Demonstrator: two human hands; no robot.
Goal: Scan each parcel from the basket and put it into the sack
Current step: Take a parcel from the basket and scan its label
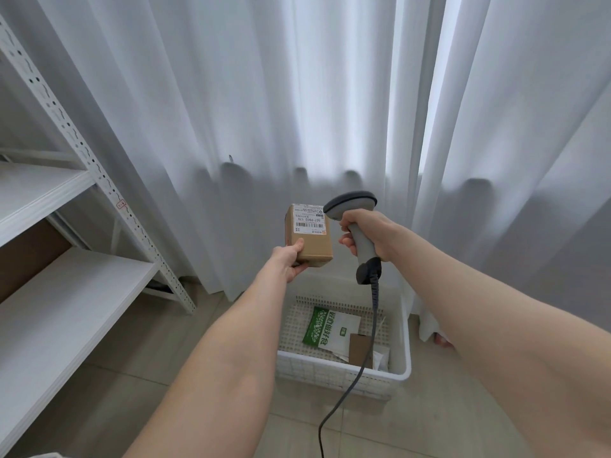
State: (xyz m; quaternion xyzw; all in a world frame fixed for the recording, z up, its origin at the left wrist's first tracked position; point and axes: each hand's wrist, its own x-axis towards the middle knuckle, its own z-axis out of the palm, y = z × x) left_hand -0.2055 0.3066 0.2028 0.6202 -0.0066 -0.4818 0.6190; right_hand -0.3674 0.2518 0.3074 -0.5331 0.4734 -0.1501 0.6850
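Grip looks like the weak spot to me: the left hand (292,263) only holds the cardboard parcel (312,241) by its bottom end, mid-frame, label up top, so it could tip out and drop toward the basket (406,355) lower in the frame. Right hand (368,233) is wrapped tight round the scanner (351,203) handle, but the head sits just beside the label rather than square on it, so I'd guess a missed read. That dangling cord (369,345) could also snag the green pouch (325,328) lying in the basket.

Parcel stockroom: metal shelving (66,200), scanner (355,223), basket (405,355).
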